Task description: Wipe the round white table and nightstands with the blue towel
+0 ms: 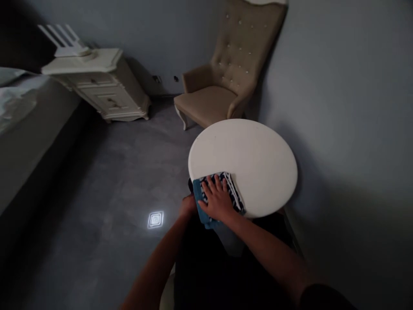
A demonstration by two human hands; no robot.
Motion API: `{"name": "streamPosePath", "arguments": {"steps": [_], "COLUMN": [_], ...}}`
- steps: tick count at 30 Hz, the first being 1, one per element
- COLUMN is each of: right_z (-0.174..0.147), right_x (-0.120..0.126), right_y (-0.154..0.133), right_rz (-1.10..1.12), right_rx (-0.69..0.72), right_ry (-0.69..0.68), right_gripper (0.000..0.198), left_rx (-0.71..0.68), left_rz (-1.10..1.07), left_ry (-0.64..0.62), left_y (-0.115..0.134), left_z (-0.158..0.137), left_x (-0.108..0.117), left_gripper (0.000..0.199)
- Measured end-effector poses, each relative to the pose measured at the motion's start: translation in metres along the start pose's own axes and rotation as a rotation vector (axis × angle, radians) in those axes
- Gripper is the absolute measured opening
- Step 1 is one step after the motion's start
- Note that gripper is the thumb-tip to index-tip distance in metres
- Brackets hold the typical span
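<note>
A folded cloth item (238, 196), blue along one side with a dark-and-white pattern on top, lies at the near left edge of the round white table (251, 159). Part of it overhangs the rim. My right hand (217, 199) rests flat on top of it, fingers spread. Just left of the cloth and the table edge is my left hand (188, 206). Its fingers are hidden, so I cannot tell whether it grips anything. Something dark shows just above that hand, by the rim.
A brown buttoned armchair (209, 103) stands behind the table. Back left is a white nightstand (112, 97) with a white router (71, 47) on it. A bed (32, 116) runs along the left. On the grey floor (112, 181) shines a square light patch (155, 219). A wall rises at right.
</note>
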State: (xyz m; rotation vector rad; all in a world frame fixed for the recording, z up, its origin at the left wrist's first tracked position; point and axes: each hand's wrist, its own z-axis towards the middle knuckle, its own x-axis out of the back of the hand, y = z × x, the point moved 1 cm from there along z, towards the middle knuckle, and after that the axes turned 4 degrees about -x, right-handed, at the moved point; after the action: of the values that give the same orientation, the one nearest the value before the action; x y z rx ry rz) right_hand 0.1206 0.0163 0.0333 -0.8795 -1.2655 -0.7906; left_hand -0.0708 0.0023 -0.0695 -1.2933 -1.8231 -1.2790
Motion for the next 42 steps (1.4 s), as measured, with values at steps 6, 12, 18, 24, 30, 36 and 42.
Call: {"name": "streamPosePath", "arguments": {"steps": [6,12,18,24,30,36,42], "right_z": [-0.101,-0.111,-0.041,0.084,0.201,0.221,0.143], "right_x": [0.008,0.024,0.040,0.048,0.046,0.048,0.054], "right_y": [0.089,0.207,0.306,0.381,0.426,0.433,0.410], "right_rz": [-0.015,-0.062,-0.148,-0.191,-0.147,-0.135,-0.143], "right_rx": [-0.173,-0.378,-0.404,-0.376,-0.441,-0.425,-0.497], "right_ry": [-0.010,-0.036,-0.036,-0.055,-0.038,-0.031,0.014], "right_gripper": [0.082,0.082,0.079,0.078,0.079,0.078,0.080], "left_rx": [0.102,0.077,0.055,-0.009,0.037,0.043,0.098], "left_rz": [0.077,0.077,0.109,0.148,0.169,0.223,0.174], "left_ry": [0.011,0.010,-0.065,-0.139,-0.154,-0.200,-0.164], "left_y": [0.020,0.012,-0.002,-0.017,-0.026,-0.019,-0.004], "left_z": [-0.005,0.000,0.015,0.029,0.032,0.036,0.034], "left_x": [0.001,-0.002,-0.007,-0.012,0.003,0.011,0.003], "left_gripper": [0.061,0.059,0.059,0.043,0.047,0.051,0.047]}}
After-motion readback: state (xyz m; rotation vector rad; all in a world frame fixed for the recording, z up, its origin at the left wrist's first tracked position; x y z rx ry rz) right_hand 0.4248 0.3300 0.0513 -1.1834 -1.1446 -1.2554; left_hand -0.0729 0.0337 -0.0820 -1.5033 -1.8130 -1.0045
